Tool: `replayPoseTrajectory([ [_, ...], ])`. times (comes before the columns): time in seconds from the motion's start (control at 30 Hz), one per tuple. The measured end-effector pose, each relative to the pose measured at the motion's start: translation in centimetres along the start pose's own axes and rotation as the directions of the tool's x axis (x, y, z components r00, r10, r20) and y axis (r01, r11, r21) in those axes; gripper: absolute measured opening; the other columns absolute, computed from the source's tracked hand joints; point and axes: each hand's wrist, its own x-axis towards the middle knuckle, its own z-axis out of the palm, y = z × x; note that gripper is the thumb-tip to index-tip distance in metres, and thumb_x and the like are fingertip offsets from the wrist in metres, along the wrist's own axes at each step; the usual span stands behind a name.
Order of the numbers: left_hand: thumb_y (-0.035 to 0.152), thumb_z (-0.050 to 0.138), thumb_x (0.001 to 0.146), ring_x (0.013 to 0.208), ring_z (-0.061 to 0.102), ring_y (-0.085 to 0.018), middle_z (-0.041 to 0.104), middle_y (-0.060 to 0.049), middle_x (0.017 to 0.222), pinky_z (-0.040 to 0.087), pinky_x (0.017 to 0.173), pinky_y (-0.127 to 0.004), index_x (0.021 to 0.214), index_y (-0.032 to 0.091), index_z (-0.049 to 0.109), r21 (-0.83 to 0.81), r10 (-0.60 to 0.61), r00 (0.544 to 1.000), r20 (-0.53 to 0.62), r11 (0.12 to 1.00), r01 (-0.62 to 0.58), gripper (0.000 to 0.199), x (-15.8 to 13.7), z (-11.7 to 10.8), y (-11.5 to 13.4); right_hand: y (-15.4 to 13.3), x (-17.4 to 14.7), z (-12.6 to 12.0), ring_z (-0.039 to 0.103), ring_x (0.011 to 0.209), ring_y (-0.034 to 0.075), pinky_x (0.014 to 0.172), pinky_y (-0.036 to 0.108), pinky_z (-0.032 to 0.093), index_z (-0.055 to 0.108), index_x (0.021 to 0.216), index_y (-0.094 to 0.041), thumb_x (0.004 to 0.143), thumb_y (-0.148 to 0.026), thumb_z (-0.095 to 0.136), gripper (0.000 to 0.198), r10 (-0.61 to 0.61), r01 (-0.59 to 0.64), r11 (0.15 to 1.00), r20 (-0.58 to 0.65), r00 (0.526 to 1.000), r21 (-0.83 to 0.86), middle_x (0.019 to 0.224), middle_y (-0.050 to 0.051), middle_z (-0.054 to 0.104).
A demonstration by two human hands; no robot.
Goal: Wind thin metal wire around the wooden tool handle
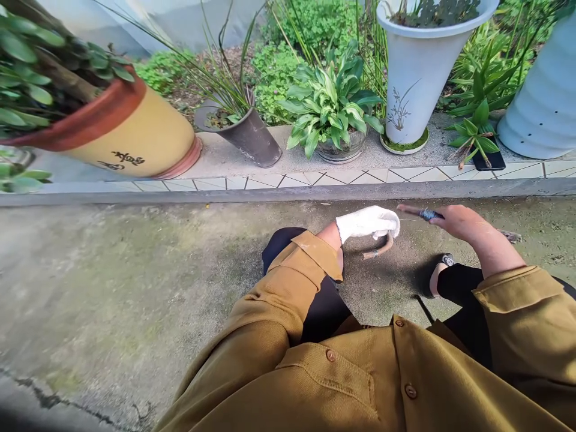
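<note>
Brown buttoned jacket nearest; ahead, curved stick above concrete ground, gloved left hand curled closed round it. Bare right hand clenches blue-wrapped stick, thin strand between hands. Probably tensioning the strand; next move seems to call for even pull.

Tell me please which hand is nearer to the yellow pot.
Left. The gloved left hand is to the right of the yellow pot and lower in the picture, not touching it; the bare right hand is farther right, past the left one.
</note>
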Motion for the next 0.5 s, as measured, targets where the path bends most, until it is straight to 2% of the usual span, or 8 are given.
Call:
replayPoseTrajectory([
  [0.07, 0.031, 0.059, 0.082, 0.048, 0.043, -0.005, 0.063, -0.003, 0.075, 0.035, 0.046, -0.021, 0.076, 0.012, 0.064, -0.041, 0.010, 1.000, -0.004, 0.999, -0.010, 0.021, -0.1, -0.6, 0.2, -1.0, -0.6, 0.1, 0.062, 0.073, 0.022, 0.061, 0.030, 0.038, 0.074, 0.097, -0.019, 0.088, -0.037, 0.055, 0.028, -0.167, 0.156, 0.985, 0.189, 0.968, 0.073, 0.083, 0.011, 0.071],
  [0.13, 0.029, 0.056, 0.083, 0.050, 0.043, -0.005, 0.062, -0.001, 0.075, 0.036, 0.048, -0.020, 0.077, 0.012, 0.062, -0.026, 0.028, 0.999, -0.033, 0.999, -0.029, 0.019, -0.2, -1.3, 0.4, -1.8, -1.5, 0.0, 0.058, 0.067, 0.019, 0.058, 0.029, 0.036, 0.075, 0.087, -0.019, 0.085, -0.040, 0.059, 0.026, -0.352, 0.294, 0.931, 0.329, 0.876, 0.215, 0.074, 0.006, 0.068],
  [0.2, 0.028, 0.054, 0.084, 0.050, 0.043, -0.005, 0.058, 0.001, 0.069, 0.035, 0.049, -0.020, 0.077, 0.013, 0.062, 0.044, 0.042, 0.996, -0.074, 0.998, -0.039, 0.018, -0.3, -1.7, 0.3, -2.4, -2.6, -0.5, 0.054, 0.063, 0.017, 0.057, 0.027, 0.035, 0.074, 0.085, -0.021, 0.082, -0.048, 0.062, 0.030, -0.517, 0.372, 0.841, 0.382, 0.766, 0.392, 0.070, 0.002, 0.065],
  [0.23, 0.027, 0.053, 0.084, 0.050, 0.042, -0.005, 0.056, 0.002, 0.065, 0.034, 0.050, -0.019, 0.077, 0.013, 0.062, 0.078, 0.044, 0.994, -0.102, 0.996, -0.036, 0.018, -0.2, -1.9, 0.1, -2.4, -3.0, -0.9, 0.052, 0.063, 0.016, 0.057, 0.026, 0.035, 0.074, 0.088, -0.021, 0.082, -0.052, 0.063, 0.034, -0.577, 0.386, 0.791, 0.367, 0.730, 0.475, 0.070, 0.000, 0.063],
  [0.27, 0.026, 0.052, 0.085, 0.051, 0.042, -0.006, 0.053, 0.002, 0.063, 0.034, 0.050, -0.019, 0.077, 0.013, 0.062, 0.096, 0.037, 0.989, -0.140, 0.995, -0.024, 0.018, -0.1, -1.9, -0.1, -2.4, -3.4, -1.4, 0.051, 0.063, 0.015, 0.057, 0.026, 0.035, 0.073, 0.090, -0.021, 0.082, -0.056, 0.063, 0.037, -0.612, 0.386, 0.741, 0.316, 0.725, 0.549, 0.070, -0.001, 0.062],
  [0.33, 0.026, 0.049, 0.086, 0.050, 0.043, -0.006, 0.051, 0.003, 0.060, 0.034, 0.049, -0.018, 0.080, 0.014, 0.062, 0.074, 0.007, 0.976, -0.216, 0.997, 0.009, 0.019, 0.3, -1.8, -0.6, -1.8, -3.7, -2.3, 0.051, 0.064, 0.014, 0.058, 0.025, 0.035, 0.070, 0.090, -0.021, 0.084, -0.059, 0.060, 0.041, -0.583, 0.372, 0.658, 0.129, 0.802, 0.655, 0.070, -0.001, 0.059],
  [0.4, 0.027, 0.048, 0.087, 0.050, 0.045, -0.007, 0.052, 0.002, 0.060, 0.036, 0.048, -0.019, 0.083, 0.014, 0.063, 0.050, -0.046, 0.976, -0.215, 0.997, 0.058, 0.020, 0.6, -1.2, -1.0, -0.9, -3.4, -2.8, 0.049, 0.062, 0.013, 0.059, 0.025, 0.036, 0.065, 0.082, -0.019, 0.085, -0.060, 0.059, 0.042, -0.412, 0.368, 0.606, -0.118, 0.903, 0.705, 0.067, -0.001, 0.056],
  [0.5, 0.030, 0.053, 0.086, 0.049, 0.046, -0.008, 0.053, 0.002, 0.057, 0.037, 0.047, -0.019, 0.082, 0.015, 0.066, 0.104, -0.161, 0.987, -0.011, 0.981, 0.161, 0.020, 0.5, 0.1, -0.9, 0.4, -2.2, -2.7, 0.048, 0.058, 0.013, 0.057, 0.026, 0.037, 0.059, 0.074, -0.020, 0.085, -0.061, 0.057, 0.043, -0.121, 0.326, 0.588, -0.317, 0.941, 0.740, 0.064, 0.000, 0.055],
])
